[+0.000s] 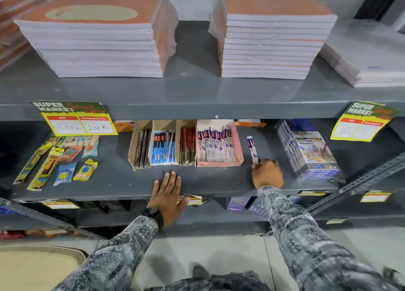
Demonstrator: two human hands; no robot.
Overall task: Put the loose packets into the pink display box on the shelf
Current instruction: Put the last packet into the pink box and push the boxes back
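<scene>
Our left hand [167, 194] lies open and flat on the grey shelf [114, 181]. Further right stands the pink display box [237, 147], full of packets. Beside it, our right hand [267, 174] seems to pinch the loose packet [252, 149].

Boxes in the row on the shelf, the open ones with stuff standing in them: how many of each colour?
Brown boxes: 2
White box: 1
Pink display box: 1
Total: 4 open boxes
</scene>
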